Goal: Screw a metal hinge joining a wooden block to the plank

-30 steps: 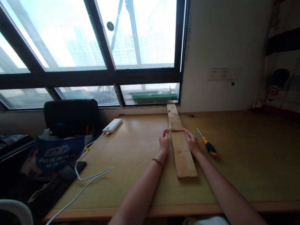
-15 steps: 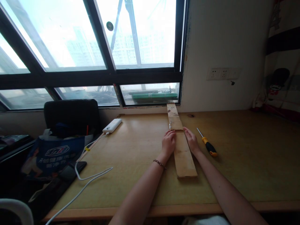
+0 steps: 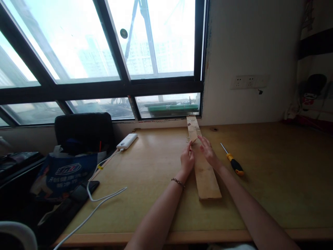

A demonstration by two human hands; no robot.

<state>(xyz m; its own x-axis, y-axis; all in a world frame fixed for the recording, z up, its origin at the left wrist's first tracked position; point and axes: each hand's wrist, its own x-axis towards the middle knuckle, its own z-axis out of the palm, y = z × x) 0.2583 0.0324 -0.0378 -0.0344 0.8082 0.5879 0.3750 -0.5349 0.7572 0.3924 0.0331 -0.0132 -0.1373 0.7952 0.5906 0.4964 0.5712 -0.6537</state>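
A long wooden board (image 3: 206, 175) lies lengthwise on the desk, with a paler wooden strip (image 3: 192, 122) beyond it toward the window. Where they meet, a short wooden piece (image 3: 194, 140) with a slanted edge spans my hands. My left hand (image 3: 187, 159) pinches its left end, fingertips closed. My right hand (image 3: 208, 152) has its fingers pressed at the right end, over the board's right side. The fingers partly hide the piece. Small thin metal bits (image 3: 187, 139), maybe screws or nails, rest just left of the strip.
A yellow-and-black screwdriver (image 3: 235, 165) lies right of my right hand on the desk (image 3: 151, 187). At the left edge sits a white power bank (image 3: 127, 141) with a white cable (image 3: 106, 197). A black chair (image 3: 84, 130) holding a blue bag (image 3: 66, 173) stands left of the desk.
Both hands have moved slightly away from me and closer together over the board. The short piece's near edge was straight across the board and now slants.
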